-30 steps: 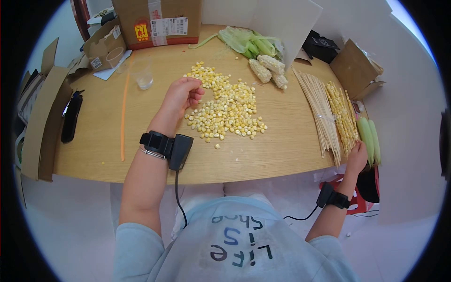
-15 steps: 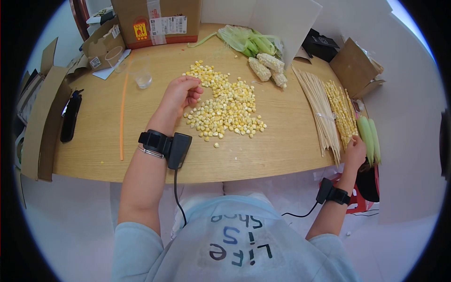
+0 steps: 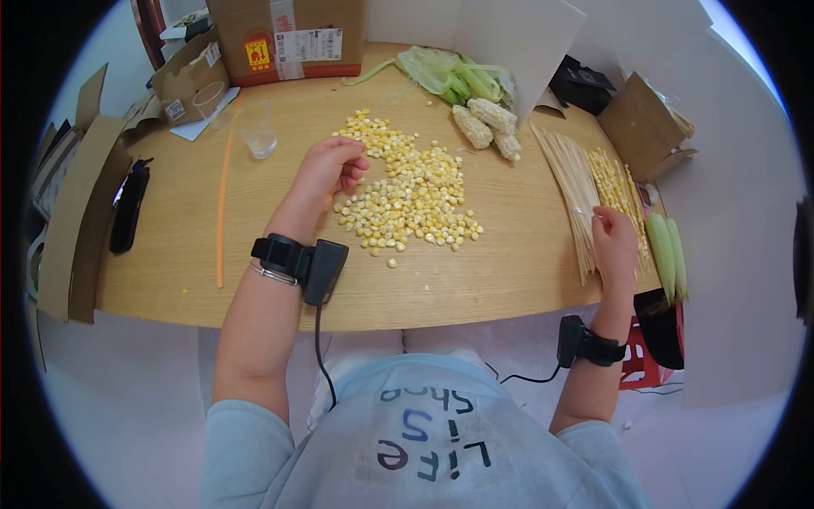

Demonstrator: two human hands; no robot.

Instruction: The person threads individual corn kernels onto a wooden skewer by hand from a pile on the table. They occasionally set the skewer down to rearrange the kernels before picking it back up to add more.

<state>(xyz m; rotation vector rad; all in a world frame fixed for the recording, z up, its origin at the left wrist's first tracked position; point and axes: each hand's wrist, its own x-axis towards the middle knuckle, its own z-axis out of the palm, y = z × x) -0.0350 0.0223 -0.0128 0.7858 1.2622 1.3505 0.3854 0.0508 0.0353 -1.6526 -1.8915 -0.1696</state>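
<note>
My left hand [image 3: 332, 168] rests at the left edge of a loose pile of yellow corn kernels [image 3: 415, 199]. Its fingers are curled inward with thumb and index close together; whatever they hold, if anything, is hidden. Over at the right, my right hand [image 3: 615, 242] is above the right side of a bundle of wooden skewers [image 3: 566, 187], next to a row of skewers threaded with corn kernels [image 3: 617, 188]. The right fingers are bent together, and I cannot see what is in them.
Stripped corn cobs [image 3: 487, 127] and green husks [image 3: 458, 76] lie at the back. Two husked ears [image 3: 668, 254] stand at the right edge. A clear cup [image 3: 261, 144], an orange strip [image 3: 224, 204] and a black case [image 3: 129, 208] are at left. Cardboard boxes [image 3: 246, 42] border the table.
My right hand has moved up and left, from the near end of the kernel-threaded skewers to the plain skewer bundle. My left hand has stayed in place.
</note>
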